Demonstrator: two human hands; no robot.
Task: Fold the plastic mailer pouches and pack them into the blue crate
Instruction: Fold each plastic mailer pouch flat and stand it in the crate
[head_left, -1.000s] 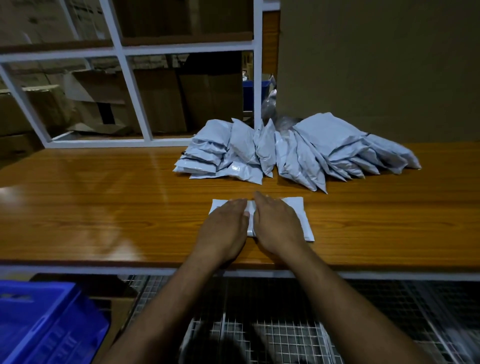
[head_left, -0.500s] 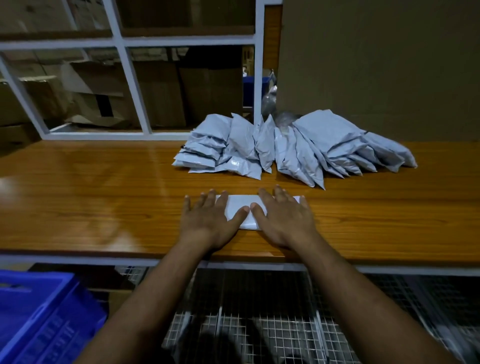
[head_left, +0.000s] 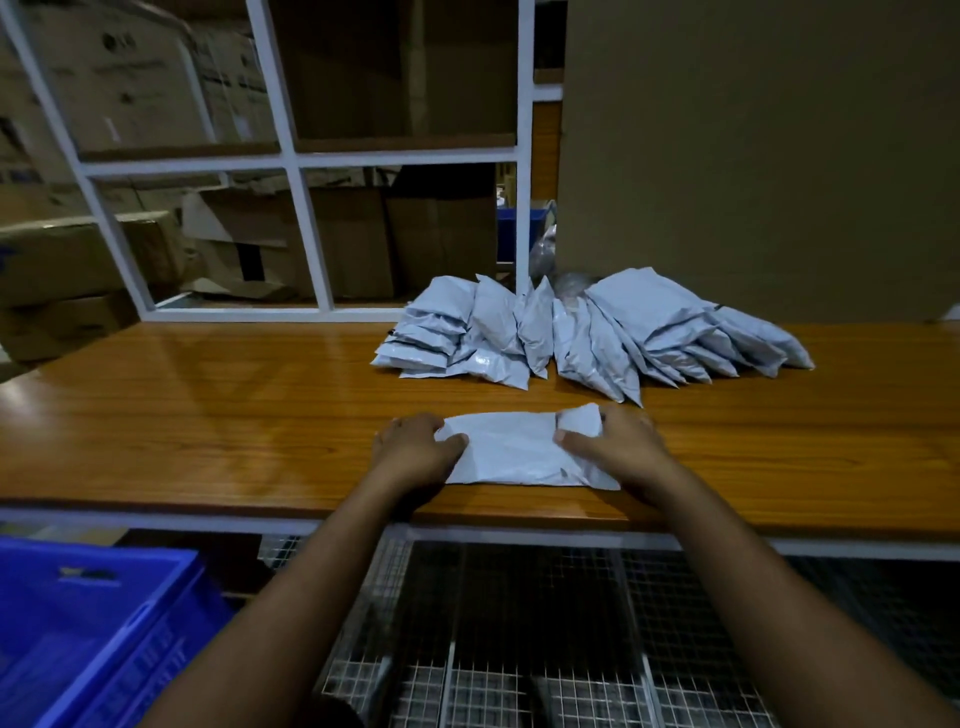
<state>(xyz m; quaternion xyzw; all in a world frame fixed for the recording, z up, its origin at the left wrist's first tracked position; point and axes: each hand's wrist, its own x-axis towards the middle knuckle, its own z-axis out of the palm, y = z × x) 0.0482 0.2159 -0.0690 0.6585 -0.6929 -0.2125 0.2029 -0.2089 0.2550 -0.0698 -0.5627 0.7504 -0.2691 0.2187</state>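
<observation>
Gripping the flat pale-grey plastic mailer pouch (head_left: 511, 449) at both ends: your left hand (head_left: 413, 451) is pinching its left edge, your right hand (head_left: 618, 447) is curling its right end upward. It's lying on the wooden tabletop (head_left: 208, 415), near the pile of folded grey pouches (head_left: 587, 330). The blue plastic crate (head_left: 88, 623) is sitting lower left.

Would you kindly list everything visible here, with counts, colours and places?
mailer pouch: one, pale grey, flat near the table's front edge, held at both ends
pouch pile: many, pale grey, back of table
table: one, orange-brown wood
blue crate: one, lower left, below table level
cardboard boxes: several, brown, behind white frame
wire mesh: grey, below the table
left hand: grips pouch's left end
right hand: grips pouch's right end
</observation>
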